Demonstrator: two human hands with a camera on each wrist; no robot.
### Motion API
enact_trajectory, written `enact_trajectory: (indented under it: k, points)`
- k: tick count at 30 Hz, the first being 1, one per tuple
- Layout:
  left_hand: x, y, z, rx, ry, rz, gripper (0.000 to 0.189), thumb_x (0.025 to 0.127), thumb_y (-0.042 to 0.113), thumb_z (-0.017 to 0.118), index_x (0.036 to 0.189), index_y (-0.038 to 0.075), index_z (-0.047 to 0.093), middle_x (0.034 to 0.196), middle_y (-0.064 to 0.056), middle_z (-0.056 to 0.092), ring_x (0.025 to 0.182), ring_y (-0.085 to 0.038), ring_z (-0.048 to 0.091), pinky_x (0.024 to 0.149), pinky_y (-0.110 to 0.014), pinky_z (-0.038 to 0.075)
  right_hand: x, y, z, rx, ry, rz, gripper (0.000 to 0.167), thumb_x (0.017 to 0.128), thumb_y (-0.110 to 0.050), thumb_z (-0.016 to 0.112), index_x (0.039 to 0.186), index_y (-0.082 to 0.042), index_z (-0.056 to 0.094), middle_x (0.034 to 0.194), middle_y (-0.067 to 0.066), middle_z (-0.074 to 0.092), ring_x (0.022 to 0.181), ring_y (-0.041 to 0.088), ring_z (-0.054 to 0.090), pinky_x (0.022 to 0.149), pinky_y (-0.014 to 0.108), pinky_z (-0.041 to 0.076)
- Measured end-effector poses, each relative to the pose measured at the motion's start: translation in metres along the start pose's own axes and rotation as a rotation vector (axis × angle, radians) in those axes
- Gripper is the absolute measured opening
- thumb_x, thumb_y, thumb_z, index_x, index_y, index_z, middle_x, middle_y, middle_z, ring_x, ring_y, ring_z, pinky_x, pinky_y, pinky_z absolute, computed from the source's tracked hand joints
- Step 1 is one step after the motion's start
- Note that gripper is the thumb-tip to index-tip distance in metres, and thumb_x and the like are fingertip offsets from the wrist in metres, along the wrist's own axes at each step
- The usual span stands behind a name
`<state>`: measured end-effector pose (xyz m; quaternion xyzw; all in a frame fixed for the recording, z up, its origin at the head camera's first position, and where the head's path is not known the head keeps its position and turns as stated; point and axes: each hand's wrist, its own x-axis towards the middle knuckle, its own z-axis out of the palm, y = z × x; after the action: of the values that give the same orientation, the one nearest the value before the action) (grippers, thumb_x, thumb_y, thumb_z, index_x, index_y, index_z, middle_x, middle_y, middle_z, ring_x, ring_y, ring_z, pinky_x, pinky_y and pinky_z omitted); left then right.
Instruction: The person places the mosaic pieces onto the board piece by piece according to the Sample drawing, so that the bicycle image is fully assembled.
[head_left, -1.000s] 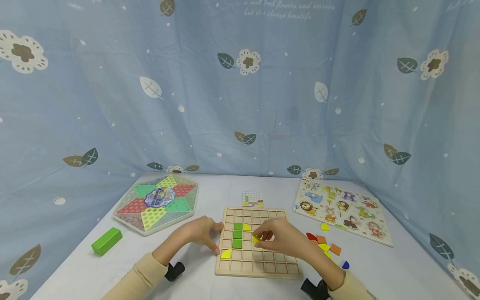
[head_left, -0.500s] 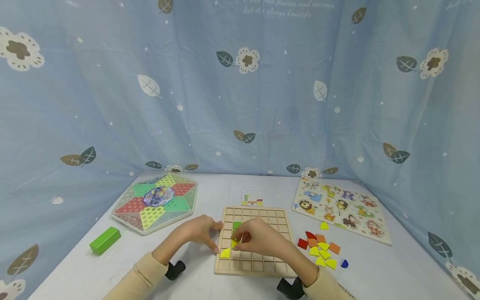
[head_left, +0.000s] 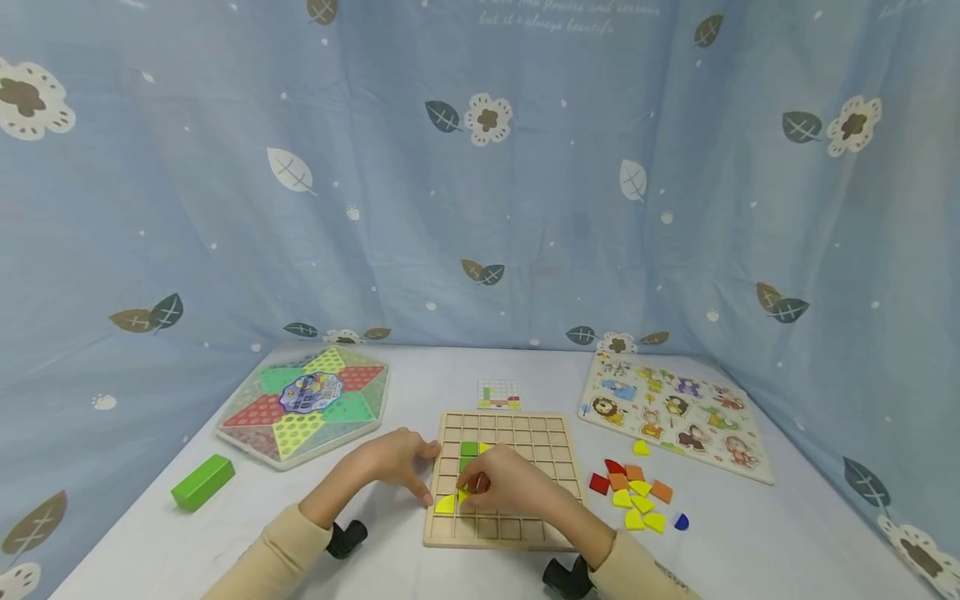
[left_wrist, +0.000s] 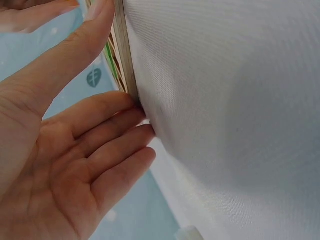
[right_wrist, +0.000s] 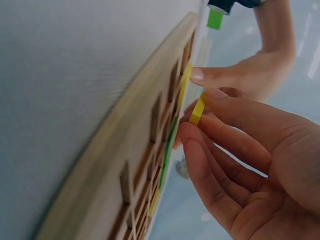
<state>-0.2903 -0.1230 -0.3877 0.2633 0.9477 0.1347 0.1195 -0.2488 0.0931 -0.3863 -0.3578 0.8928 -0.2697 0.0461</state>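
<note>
A wooden grid board [head_left: 525, 546] lies in the middle of the table in the head view. My left hand [head_left: 397, 461] touches its left edge; in the left wrist view its fingertips meet the board's side [left_wrist: 129, 65], thumb held apart. Above the grid's left part, my right hand [head_left: 506, 482] pinches a yellow piece [right_wrist: 198, 111] between thumb and fingers, tilted and clear of the board in the right wrist view. A yellow quarter-round tile [head_left: 446, 504] sits in a lower-left cell. Green square tiles [head_left: 468, 449] stand in a column above, partly hidden by the right hand.
Right of the board lie loose yellow tiles [head_left: 642, 504], orange and red ones, and a blue tile [head_left: 681, 522]. Behind are a pattern card [head_left: 498, 394] and an animal puzzle board [head_left: 675, 408]. A hexagonal game board [head_left: 322, 417] and green block [head_left: 203, 482] are at left.
My right hand has moved left and slightly down across the board with the yellow piece, uncovering more loose tiles. My left hand stays at the board's edge.
</note>
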Motion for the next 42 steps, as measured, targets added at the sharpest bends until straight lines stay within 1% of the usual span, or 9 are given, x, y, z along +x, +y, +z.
enact_trajectory:
  k: [7, 14, 19, 25, 30, 42]
  points:
    - [-0.0009, 0.0018, -0.002, -0.009, 0.001, 0.01, 0.079, 0.063, 0.035, 0.09, 0.13, 0.005, 0.061, 0.134, -0.011, 0.057, 0.126, -0.03, 0.05, 0.099, -0.043, 0.044, 0.0019, 0.0009, 0.0072, -0.039, 0.0, 0.017, 0.018, 0.075, -0.012, 0.083, 0.092, -0.009, 0.077, 0.07, -0.013, 0.063, 0.06, -0.002, 0.052, 0.057, 0.012, 0.047]
    - [-0.0006, 0.0011, -0.0014, -0.009, -0.006, 0.0, 0.08, 0.063, 0.036, 0.09, 0.131, 0.005, 0.06, 0.134, -0.012, 0.057, 0.126, -0.03, 0.05, 0.099, -0.043, 0.044, 0.0014, 0.0019, 0.0096, -0.037, 0.002, 0.021, 0.017, 0.075, -0.008, 0.083, 0.091, -0.008, 0.076, 0.072, -0.01, 0.064, 0.06, -0.002, 0.053, 0.057, 0.012, 0.047]
    - [0.0, 0.0013, -0.002, -0.014, -0.008, -0.006, 0.08, 0.062, 0.036, 0.09, 0.131, 0.005, 0.06, 0.135, -0.012, 0.056, 0.127, -0.03, 0.049, 0.099, -0.043, 0.043, 0.0007, 0.0018, 0.0101, -0.052, 0.005, 0.023, 0.015, 0.075, -0.007, 0.082, 0.088, -0.009, 0.075, 0.071, -0.011, 0.063, 0.061, -0.002, 0.053, 0.058, 0.012, 0.047]
    - [-0.0005, 0.0022, -0.0024, -0.017, -0.008, -0.007, 0.08, 0.062, 0.036, 0.09, 0.13, 0.005, 0.06, 0.135, -0.012, 0.056, 0.126, -0.03, 0.05, 0.099, -0.043, 0.044, -0.0004, -0.003, 0.0098, -0.071, 0.003, 0.045, 0.015, 0.076, -0.008, 0.082, 0.088, -0.008, 0.074, 0.07, -0.011, 0.061, 0.06, -0.002, 0.052, 0.058, 0.013, 0.046]
    - [-0.0002, 0.0018, -0.0019, -0.014, -0.008, -0.007, 0.081, 0.062, 0.036, 0.09, 0.131, 0.005, 0.06, 0.134, -0.012, 0.057, 0.126, -0.03, 0.05, 0.1, -0.043, 0.043, -0.0018, -0.0056, 0.0096, -0.082, -0.001, 0.045, 0.016, 0.076, -0.01, 0.082, 0.089, -0.008, 0.073, 0.069, -0.012, 0.06, 0.06, -0.002, 0.052, 0.057, 0.012, 0.046]
    - [0.0007, 0.0018, -0.0019, -0.013, -0.015, -0.008, 0.082, 0.063, 0.039, 0.089, 0.133, 0.007, 0.059, 0.135, -0.014, 0.056, 0.127, -0.032, 0.049, 0.099, -0.044, 0.043, -0.0018, -0.0027, 0.0069, -0.066, -0.018, 0.038, 0.015, 0.078, -0.009, 0.08, 0.092, -0.009, 0.074, 0.069, -0.013, 0.06, 0.06, -0.002, 0.051, 0.058, 0.013, 0.046]
